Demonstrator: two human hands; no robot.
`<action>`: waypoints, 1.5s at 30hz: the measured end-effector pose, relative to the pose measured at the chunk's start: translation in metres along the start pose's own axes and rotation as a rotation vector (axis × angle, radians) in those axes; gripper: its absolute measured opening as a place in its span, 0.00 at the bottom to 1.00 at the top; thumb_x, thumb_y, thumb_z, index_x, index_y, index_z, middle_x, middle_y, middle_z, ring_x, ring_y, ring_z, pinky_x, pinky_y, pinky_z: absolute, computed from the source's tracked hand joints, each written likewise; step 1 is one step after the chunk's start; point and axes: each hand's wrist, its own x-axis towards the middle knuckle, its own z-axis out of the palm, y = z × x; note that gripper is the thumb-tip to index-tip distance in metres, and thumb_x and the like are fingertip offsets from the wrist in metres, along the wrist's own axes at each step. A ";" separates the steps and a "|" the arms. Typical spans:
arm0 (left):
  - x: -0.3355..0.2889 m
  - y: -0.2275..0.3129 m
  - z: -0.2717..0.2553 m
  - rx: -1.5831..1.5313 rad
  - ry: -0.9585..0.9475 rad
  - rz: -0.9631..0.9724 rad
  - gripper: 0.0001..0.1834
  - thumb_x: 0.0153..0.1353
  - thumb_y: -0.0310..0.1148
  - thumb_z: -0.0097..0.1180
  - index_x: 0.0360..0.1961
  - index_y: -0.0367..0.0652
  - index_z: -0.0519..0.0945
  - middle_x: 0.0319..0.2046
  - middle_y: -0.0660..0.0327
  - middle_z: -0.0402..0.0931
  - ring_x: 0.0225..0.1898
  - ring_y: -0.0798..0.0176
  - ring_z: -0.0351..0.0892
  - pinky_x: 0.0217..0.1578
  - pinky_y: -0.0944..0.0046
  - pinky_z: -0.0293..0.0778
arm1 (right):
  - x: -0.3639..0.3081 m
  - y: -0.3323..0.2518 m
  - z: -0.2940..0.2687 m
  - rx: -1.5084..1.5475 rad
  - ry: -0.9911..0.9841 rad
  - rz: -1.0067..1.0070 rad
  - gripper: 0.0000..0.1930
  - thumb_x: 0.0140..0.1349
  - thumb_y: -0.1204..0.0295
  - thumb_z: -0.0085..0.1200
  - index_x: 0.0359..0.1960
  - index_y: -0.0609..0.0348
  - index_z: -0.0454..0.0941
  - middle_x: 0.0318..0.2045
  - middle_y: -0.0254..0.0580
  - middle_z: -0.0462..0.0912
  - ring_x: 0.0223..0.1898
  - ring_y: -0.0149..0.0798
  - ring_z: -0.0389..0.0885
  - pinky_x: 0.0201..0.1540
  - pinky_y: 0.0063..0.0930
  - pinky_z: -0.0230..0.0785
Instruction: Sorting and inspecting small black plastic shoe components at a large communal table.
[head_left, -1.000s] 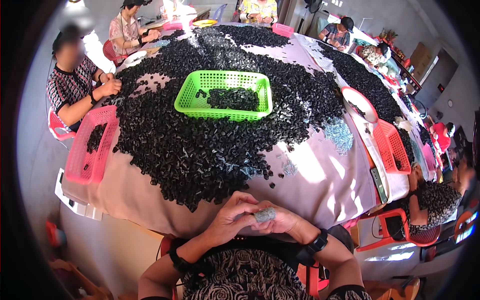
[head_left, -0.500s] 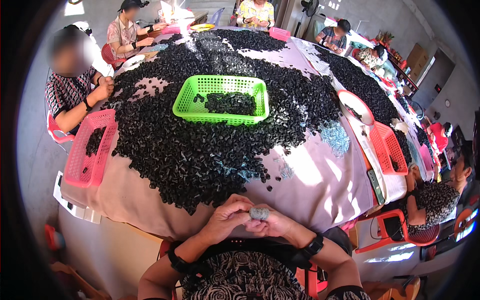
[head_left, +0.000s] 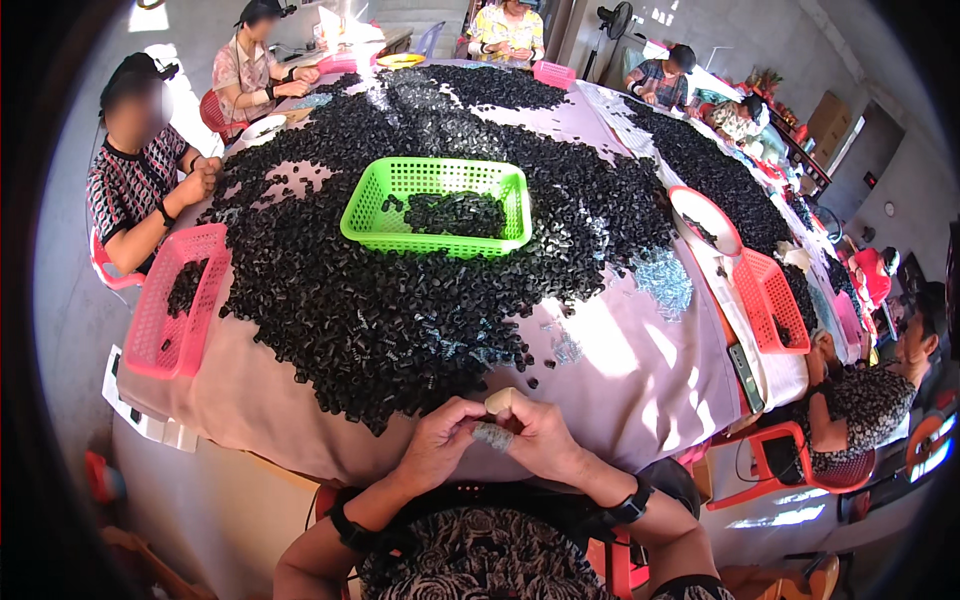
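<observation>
Bare cloth (head_left: 620, 400) lies open rightward; a black heap (head_left: 330, 310) blocks ahead.

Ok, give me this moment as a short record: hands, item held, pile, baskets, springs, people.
Left hand: fingers bent, beside the right hand
Right hand: fingers bent, at the table's near edge
Finger wraps: one grey, one beige
Item held: cannot tell
Black pieces: loose pile ahead of hands
Green basket: amid pile, holding black pieces
Pink basket: left side, some black pieces inside
Pale springs: heap right of pile
Co-workers: several around the tables
</observation>
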 end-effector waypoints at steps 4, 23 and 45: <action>0.000 0.004 0.005 -0.113 -0.018 -0.220 0.08 0.64 0.22 0.46 0.43 0.38 0.74 0.30 0.65 0.74 0.29 0.74 0.73 0.32 0.73 0.71 | 0.000 0.001 -0.007 -0.114 -0.006 -0.057 0.09 0.53 0.81 0.58 0.34 0.59 0.72 0.25 0.39 0.74 0.25 0.32 0.75 0.27 0.26 0.68; -0.001 -0.005 0.003 -0.105 -0.016 -0.175 0.06 0.64 0.23 0.46 0.42 0.35 0.72 0.27 0.61 0.78 0.27 0.72 0.77 0.26 0.72 0.72 | 0.003 0.007 -0.015 -0.249 -0.096 -0.058 0.08 0.51 0.82 0.51 0.33 0.63 0.70 0.23 0.52 0.76 0.27 0.49 0.80 0.28 0.36 0.70; 0.003 0.011 -0.008 0.333 -0.072 -0.052 0.06 0.59 0.22 0.49 0.37 0.35 0.76 0.23 0.62 0.72 0.21 0.72 0.72 0.24 0.70 0.71 | 0.002 0.012 -0.010 -0.556 -0.241 -0.164 0.10 0.50 0.76 0.51 0.33 0.62 0.66 0.26 0.52 0.73 0.31 0.58 0.75 0.32 0.48 0.66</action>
